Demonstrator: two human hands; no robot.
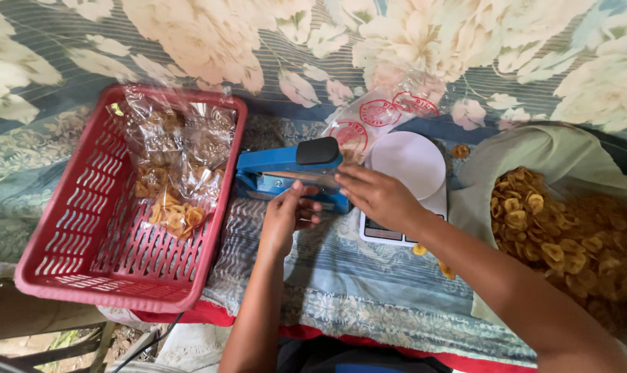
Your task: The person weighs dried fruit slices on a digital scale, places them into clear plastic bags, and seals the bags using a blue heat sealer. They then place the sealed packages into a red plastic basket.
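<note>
A blue heat sealer (279,173) with a black handle knob lies on the patterned cloth in the middle. My left hand (286,217) rests at its front edge, fingers curled toward the sealing bar. My right hand (375,193) lies flat across the sealer's right end, pressing near the bar. Whether a bag lies under my hands is hidden. Just behind the sealer, clear plastic bags (382,114) with red round prints lie partly under the knob.
A red plastic basket (71,242) at the left holds sealed clear bags of golden chips (178,176). A white kitchen scale (410,166) sits right of the sealer. A large open sack of chips (562,235) fills the right side. Loose chips (420,250) lie on the cloth.
</note>
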